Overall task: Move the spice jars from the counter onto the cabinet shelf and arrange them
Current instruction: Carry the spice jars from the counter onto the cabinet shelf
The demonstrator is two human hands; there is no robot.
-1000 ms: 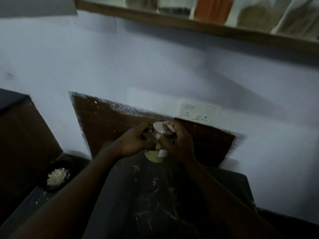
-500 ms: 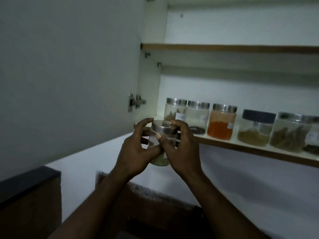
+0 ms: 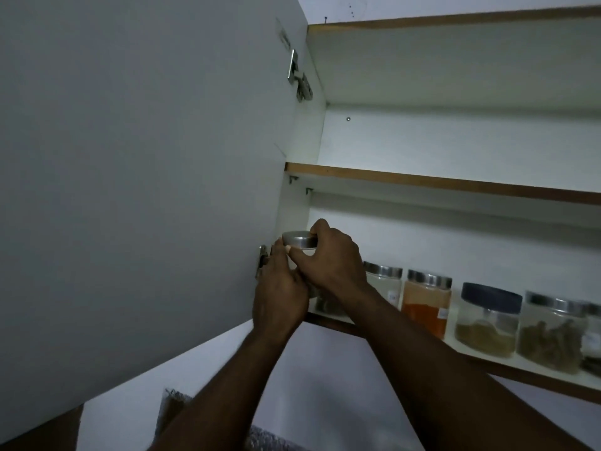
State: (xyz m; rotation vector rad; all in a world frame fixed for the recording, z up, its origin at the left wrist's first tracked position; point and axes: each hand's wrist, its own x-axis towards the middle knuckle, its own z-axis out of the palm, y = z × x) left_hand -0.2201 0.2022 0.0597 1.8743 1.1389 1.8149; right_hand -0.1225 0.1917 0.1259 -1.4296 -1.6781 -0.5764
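A spice jar with a steel lid (image 3: 300, 239) is raised at the left end of the lower cabinet shelf (image 3: 520, 372). My left hand (image 3: 281, 288) grips its body from the left and my right hand (image 3: 331, 258) wraps it from the right, thumb by the lid. Most of the glass is hidden by my fingers, so I cannot tell whether the jar rests on the shelf. Along the shelf to the right stand several jars: a pale one (image 3: 383, 281), an orange powder one (image 3: 426, 304), a dark-lidded one (image 3: 487, 320) and one with brown sticks (image 3: 553, 333).
The open white cabinet door (image 3: 146, 174) hangs close on the left, its lower hinge (image 3: 262, 260) right beside my left hand. A bare upper shelf (image 3: 455, 183) runs above. The white wall lies below the cabinet.
My hands lifted the jar from counter height up to the left end of the lower shelf. The view swung upward, so the counter dropped out of sight.
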